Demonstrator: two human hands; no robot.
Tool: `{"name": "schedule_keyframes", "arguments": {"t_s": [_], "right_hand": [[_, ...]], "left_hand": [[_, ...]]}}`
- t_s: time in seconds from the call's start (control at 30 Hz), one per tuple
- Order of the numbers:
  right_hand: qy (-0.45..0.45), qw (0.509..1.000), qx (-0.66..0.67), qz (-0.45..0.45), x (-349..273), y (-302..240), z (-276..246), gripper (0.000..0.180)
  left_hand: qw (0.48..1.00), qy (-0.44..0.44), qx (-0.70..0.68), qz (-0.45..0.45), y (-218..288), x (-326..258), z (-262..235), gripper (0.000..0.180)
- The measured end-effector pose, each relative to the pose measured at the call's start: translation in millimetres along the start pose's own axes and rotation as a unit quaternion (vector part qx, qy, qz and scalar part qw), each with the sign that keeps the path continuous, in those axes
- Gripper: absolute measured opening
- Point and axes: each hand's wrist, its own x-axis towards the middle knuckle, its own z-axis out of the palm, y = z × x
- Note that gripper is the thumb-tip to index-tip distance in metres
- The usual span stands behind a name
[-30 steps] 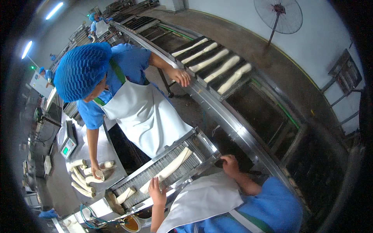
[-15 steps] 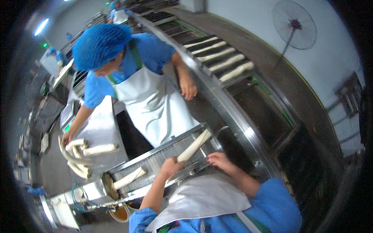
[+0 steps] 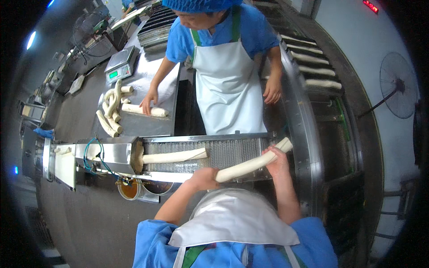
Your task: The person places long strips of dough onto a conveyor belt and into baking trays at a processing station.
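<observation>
At the left, a boxy stainless-steel housing (image 3: 107,154) with thin blue tubes looped over its side meets the end of a grey metal mesh conveyor (image 3: 234,149). Beyond it, a loose heap of pale, cylindrical dough rolls (image 3: 111,107) lies on a shiny steel table (image 3: 156,125), near a grey scale with a green-lit display (image 3: 119,67). Just below the housing sits a round container with amber contents (image 3: 129,190). A co-worker's hand (image 3: 150,99) rests on a separate pale dough roll (image 3: 158,112) on the table. On the mesh lies a shorter cream dough roll (image 3: 178,155), its left end at the housing. The person's left hand (image 3: 204,179) is closed around the left end of a long, smooth cream dough roll (image 3: 248,167), which slants up rightward over the conveyor's near right part; whether it touches the frame cannot be told. The right hand (image 3: 277,161) grips the same roll near its right end, the tip jutting past. Farther right run a steel rail (image 3: 308,152), black trays bearing dough lengths (image 3: 319,66) and a round wire fan (image 3: 398,85).
</observation>
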Motion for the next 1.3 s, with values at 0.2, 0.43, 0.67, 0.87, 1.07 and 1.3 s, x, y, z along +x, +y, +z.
{"name": "schedule_keyframes", "arguments": {"t_s": [0.2, 0.43, 0.67, 0.87, 1.07, 1.3], "right_hand": [[-0.073, 0.985, -0.147, 0.046, -4.6, 46.3, -6.8, 0.024], [-0.091, 0.937, -0.303, 0.151, -5.3, 93.9, 29.6, 0.034], [-0.085, 0.797, -0.594, -0.072, 26.4, 121.5, -26.8, 0.062], [-0.054, 0.789, -0.61, -0.053, 29.9, 80.9, -74.7, 0.066], [0.001, 0.74, -0.659, -0.132, 23.7, 47.1, -108.7, 0.064], [-0.139, 0.341, -0.886, -0.281, -5.8, 54.6, -8.4, 0.083]], "left_hand": [[0.981, 0.101, 0.146, -0.082, -74.3, -24.4, 10.1, 0.019], [0.935, 0.237, 0.183, -0.19, -159.1, -67.2, -13.8, 0.022], [0.877, 0.418, 0.125, -0.2, -227.8, -85.9, -4.6, 0.075], [0.88, 0.443, -0.024, -0.169, -224.6, -73.2, 48.9, 0.087], [0.879, 0.414, -0.096, -0.216, -193.9, -63.6, 73.9, 0.09], [0.925, 0.328, 0.158, -0.11, -143.1, -31.0, 48.2, 0.087]]}}
